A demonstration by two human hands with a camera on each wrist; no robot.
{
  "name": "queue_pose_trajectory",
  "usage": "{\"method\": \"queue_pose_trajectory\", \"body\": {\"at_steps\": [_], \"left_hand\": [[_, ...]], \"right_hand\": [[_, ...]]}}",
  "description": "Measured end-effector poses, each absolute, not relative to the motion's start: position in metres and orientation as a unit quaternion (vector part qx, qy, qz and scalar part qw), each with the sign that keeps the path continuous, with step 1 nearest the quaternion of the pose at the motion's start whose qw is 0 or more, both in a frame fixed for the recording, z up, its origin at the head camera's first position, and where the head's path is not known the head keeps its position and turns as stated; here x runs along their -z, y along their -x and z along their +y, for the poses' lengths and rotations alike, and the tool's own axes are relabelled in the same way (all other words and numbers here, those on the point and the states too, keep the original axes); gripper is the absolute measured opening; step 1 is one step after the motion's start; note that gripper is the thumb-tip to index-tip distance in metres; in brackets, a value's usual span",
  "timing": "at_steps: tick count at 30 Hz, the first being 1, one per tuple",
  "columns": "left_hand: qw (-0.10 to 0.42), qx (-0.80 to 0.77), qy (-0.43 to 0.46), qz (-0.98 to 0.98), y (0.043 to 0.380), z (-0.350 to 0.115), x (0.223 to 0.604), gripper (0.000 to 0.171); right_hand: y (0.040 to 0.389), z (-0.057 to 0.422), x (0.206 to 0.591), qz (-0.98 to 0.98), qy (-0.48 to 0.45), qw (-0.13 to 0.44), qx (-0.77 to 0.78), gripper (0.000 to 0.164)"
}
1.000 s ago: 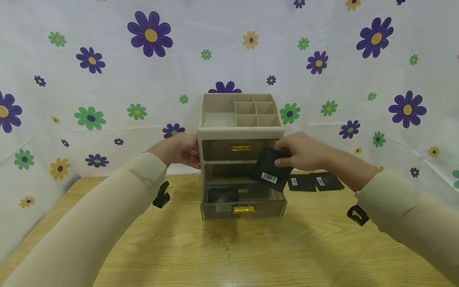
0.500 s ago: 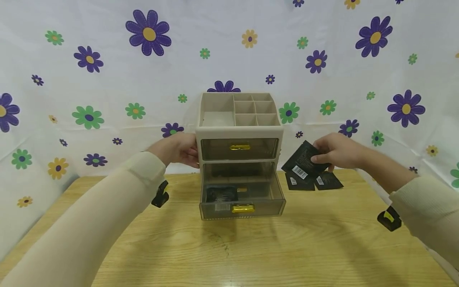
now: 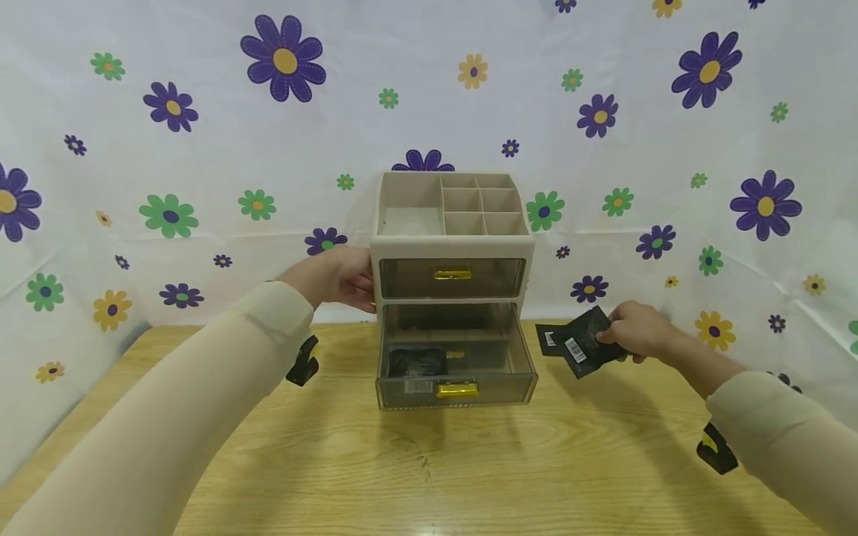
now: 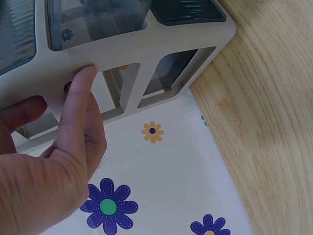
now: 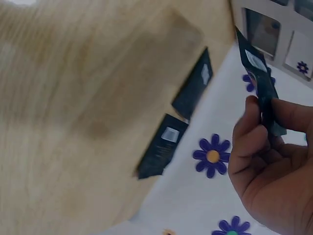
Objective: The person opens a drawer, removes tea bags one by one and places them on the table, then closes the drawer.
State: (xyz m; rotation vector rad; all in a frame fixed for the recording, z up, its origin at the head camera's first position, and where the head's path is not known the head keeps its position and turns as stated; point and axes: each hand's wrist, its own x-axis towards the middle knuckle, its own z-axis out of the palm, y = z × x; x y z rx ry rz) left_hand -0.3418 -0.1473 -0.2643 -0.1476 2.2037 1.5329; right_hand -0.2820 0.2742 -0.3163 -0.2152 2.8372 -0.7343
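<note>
A beige desktop drawer organizer (image 3: 453,247) stands on the table, its lower smoky drawer (image 3: 496,391) pulled out. Inside that drawer, toward the left, lies a black packet (image 3: 417,363). My left hand (image 3: 340,278) holds the organizer's left side; in the left wrist view the thumb and fingers (image 4: 80,98) grip the frame by a side opening. To the right of the organizer, my right hand (image 3: 637,331) pinches a flat black packet (image 3: 585,348) with a white barcode label. Two similar packets, a nearer packet (image 5: 163,147) and another packet (image 5: 194,85), lie on the table.
The upper drawer (image 3: 415,279) is closed, with a gold handle. Open compartments (image 3: 412,219) form the organizer's top. Behind the wooden table (image 3: 429,476) hangs a white cloth (image 3: 429,104) printed with flowers.
My right hand has carried its packet from above the open drawer rightward, then down over the packets on the table. The left hand stays at the organizer's side.
</note>
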Motion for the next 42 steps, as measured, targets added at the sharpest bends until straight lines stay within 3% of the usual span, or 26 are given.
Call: {"method": "queue_pose_trajectory", "body": {"at_steps": [8,16,42], "left_hand": [[0.226,-0.561,0.051,0.794,0.343,-0.148,0.264,0.036],[0.225,-0.564,0.058,0.792,0.341,-0.146,0.264,0.035],[0.215,-0.558,0.066,0.799,0.340,-0.146,0.261,0.037]], "right_hand": [[0.283,0.271,0.357,0.955,0.013,0.126,0.269,0.020],[0.278,0.275,0.382,0.968,0.002,0.158,0.195,0.030],[0.305,0.275,0.388,0.976,-0.023,0.154,0.154,0.043]]}}
